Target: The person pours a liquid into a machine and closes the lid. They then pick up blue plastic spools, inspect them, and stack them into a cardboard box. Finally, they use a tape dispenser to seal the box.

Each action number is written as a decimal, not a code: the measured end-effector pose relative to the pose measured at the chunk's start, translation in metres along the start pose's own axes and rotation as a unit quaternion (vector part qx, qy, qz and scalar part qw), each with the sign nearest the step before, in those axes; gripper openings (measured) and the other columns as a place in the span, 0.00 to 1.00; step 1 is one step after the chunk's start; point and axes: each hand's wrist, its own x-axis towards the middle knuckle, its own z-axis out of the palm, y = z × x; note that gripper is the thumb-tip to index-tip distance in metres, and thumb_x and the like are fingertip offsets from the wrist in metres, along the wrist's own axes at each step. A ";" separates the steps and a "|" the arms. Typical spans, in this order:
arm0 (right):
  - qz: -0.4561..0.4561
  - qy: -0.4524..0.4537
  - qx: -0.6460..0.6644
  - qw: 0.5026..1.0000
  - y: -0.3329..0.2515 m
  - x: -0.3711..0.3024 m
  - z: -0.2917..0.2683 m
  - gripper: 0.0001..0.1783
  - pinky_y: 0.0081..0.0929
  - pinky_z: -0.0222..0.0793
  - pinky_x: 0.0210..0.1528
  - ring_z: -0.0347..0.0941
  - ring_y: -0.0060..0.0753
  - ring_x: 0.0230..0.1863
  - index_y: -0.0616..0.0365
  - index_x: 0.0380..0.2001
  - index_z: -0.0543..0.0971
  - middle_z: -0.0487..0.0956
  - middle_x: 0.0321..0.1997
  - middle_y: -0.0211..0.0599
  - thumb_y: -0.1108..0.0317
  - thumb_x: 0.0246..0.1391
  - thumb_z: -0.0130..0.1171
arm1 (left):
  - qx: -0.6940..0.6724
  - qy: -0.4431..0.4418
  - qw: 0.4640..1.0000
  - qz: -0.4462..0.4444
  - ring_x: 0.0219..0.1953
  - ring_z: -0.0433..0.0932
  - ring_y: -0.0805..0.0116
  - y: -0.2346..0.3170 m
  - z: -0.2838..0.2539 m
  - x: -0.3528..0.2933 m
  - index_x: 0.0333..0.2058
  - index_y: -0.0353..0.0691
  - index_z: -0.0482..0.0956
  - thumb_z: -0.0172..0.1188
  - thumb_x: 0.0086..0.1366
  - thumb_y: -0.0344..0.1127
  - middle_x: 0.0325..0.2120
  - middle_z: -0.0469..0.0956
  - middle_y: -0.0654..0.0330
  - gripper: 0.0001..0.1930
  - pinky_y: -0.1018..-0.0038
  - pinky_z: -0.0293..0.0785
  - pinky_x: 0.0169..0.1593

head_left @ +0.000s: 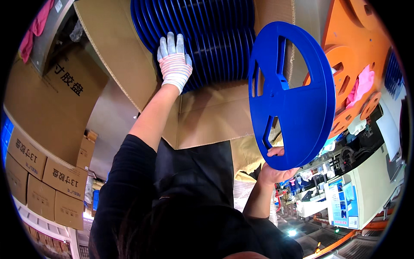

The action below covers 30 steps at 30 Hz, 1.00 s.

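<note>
My right hand (276, 172), bare, grips the lower rim of a large blue plastic reel (297, 116) with cut-out windows, its thumb over the edge of the lowest one. The reel is held up to the right of an opened cardboard box (215, 114). Inside that box, many more blue reels (215, 56) stand on edge in two packed rows. My left hand (174, 64), in a striped white work glove, lies with its fingers stretched out against the left part of these reels.
Beside the held reel on the right is an orange panel (366, 30) with round orange discs and a pink cloth (361, 84). Stacked cardboard boxes (64, 177) stand at the left. A pale cabinet (371, 185) is at the lower right.
</note>
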 end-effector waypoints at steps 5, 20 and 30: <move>-0.032 0.024 -0.022 0.999 -0.002 -0.001 0.010 0.20 0.18 0.63 0.20 0.68 0.27 0.16 0.66 0.39 0.69 0.72 0.18 0.39 0.56 0.68 0.42 | 0.022 0.025 0.999 0.006 0.66 0.52 0.42 -0.005 -0.012 0.031 0.62 0.41 0.62 0.61 0.52 0.38 0.65 0.55 0.46 0.37 0.50 0.49 0.67; -0.010 0.023 -0.041 0.999 0.002 -0.004 0.008 0.32 0.17 0.60 0.25 0.66 0.25 0.19 0.71 0.48 0.66 0.75 0.19 0.42 0.45 0.67 0.39 | -0.004 0.055 0.994 0.094 0.64 0.57 0.44 0.033 -0.017 0.058 0.60 0.45 0.65 0.62 0.49 0.35 0.62 0.61 0.48 0.36 0.52 0.53 0.65; -0.033 0.023 -0.040 0.998 0.001 0.005 0.015 0.27 0.18 0.63 0.25 0.68 0.27 0.18 0.69 0.39 0.68 0.74 0.17 0.43 0.49 0.68 0.39 | -0.029 0.053 0.980 0.190 0.63 0.59 0.46 0.070 -0.016 0.079 0.59 0.46 0.68 0.64 0.47 0.32 0.60 0.64 0.51 0.35 0.51 0.54 0.65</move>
